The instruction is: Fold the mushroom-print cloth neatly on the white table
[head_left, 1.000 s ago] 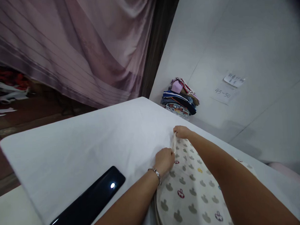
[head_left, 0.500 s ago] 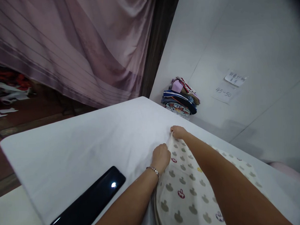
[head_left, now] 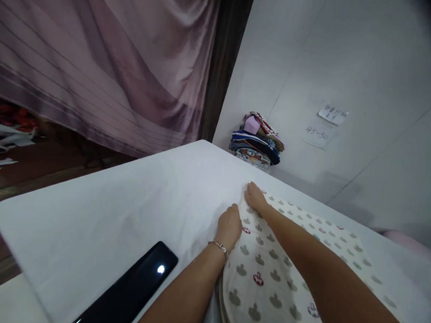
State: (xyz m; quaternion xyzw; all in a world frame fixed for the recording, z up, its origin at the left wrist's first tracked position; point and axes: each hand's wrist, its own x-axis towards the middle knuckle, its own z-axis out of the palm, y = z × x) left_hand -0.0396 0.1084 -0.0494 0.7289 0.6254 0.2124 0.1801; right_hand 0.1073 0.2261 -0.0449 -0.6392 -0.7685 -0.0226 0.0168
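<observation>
A cream cloth (head_left: 270,273) printed with grey and red rabbit shapes lies spread on a white-covered table (head_left: 131,203). My left hand (head_left: 229,226), with a thin bracelet at the wrist, rests on the cloth's far left edge, fingers curled down onto the fabric. My right hand (head_left: 254,196) lies flat on the far corner of the cloth, fingers stretched and pressing it to the table. More folded layers of the same cloth show beneath, at the near edge.
A long black glossy object (head_left: 124,291) with a light spot lies on the table at my left. A pile of folded clothes (head_left: 256,140) sits against the white wall past the table. A mauve curtain (head_left: 100,66) hangs behind; paper notes (head_left: 326,121) stick on the wall.
Both hands were pinching the cloth's edge and holding it raised; they have now lowered it and lie on it. The cloth has opened out to the right across the table.
</observation>
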